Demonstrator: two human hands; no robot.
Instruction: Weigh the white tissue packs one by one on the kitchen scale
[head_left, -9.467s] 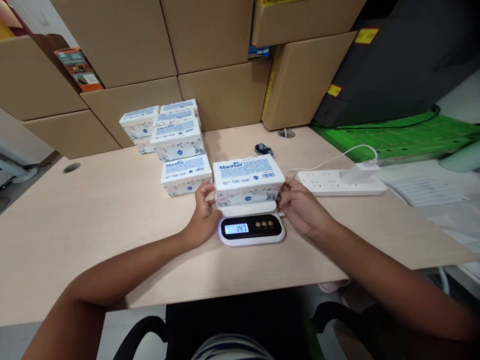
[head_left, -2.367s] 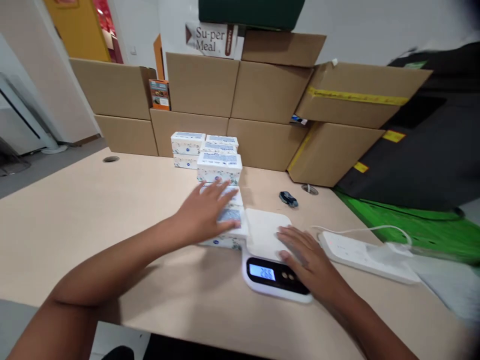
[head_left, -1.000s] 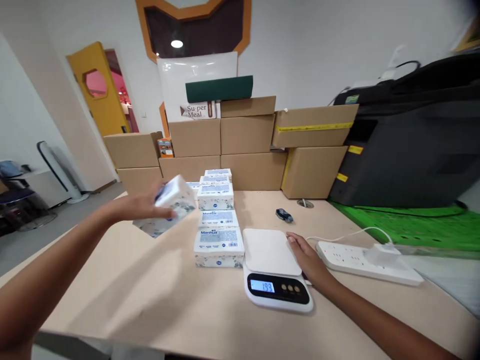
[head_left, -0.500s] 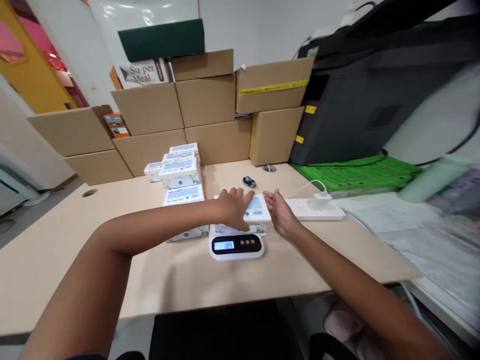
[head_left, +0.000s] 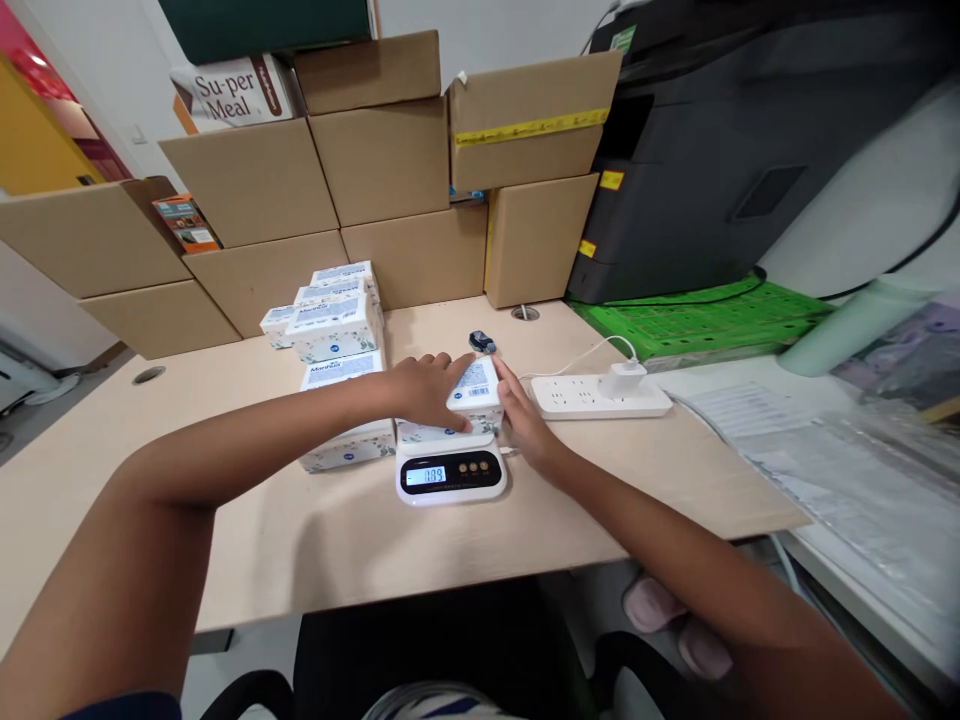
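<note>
A white, floral tissue pack lies on the small white digital scale, whose lit display reads about 1.89. My left hand reaches across its top from the left, thumb toward the front and fingers toward the back, gripping it. Against the pack's right side presses my right hand, its fingers close together along the edge. My left hand covers much of the pack, so I cannot tell whether a second one lies beneath. Just left of the scale more tissue packs stand in a row, some stacked.
Cardboard boxes line the back of the table. To the right are a white power strip with a plugged-in charger, a green crate and a large dark machine. A small dark object lies behind the scale.
My right hand has closed in from the right and now touches the pack. The pack sits lower over the scale. The view has tilted down and shifted right.
</note>
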